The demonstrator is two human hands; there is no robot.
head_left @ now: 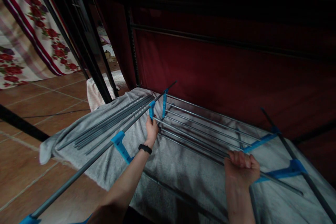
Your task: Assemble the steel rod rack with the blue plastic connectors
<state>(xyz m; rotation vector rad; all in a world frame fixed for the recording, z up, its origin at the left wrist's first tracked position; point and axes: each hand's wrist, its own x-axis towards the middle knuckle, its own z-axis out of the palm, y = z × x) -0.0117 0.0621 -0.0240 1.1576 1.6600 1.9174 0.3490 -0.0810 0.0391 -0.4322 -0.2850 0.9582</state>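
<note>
A partly assembled rack of grey metal rods and blue plastic brackets lies over a grey blanket (183, 168). My left hand (152, 131), with a black band at the wrist, is closed at the left end of a metal rod, against a blue bracket (152, 108); its exact grip is partly hidden. My right hand (243, 168) wraps round the same rod (282, 183) farther right, whose free end sticks out past the fist. Beneath it, a blue bracket (278, 174) joins the right side pole (291, 150). Another blue bracket (122, 146) hangs from the left side pole (91, 161).
Several loose grey rods (112, 122) lie on the blanket at left. A dark metal frame (81, 38) stands around the blanket, with dark red cloth (199, 66) behind. Brown floor tiles (26, 168) and a flowered cloth (39, 24) are at left.
</note>
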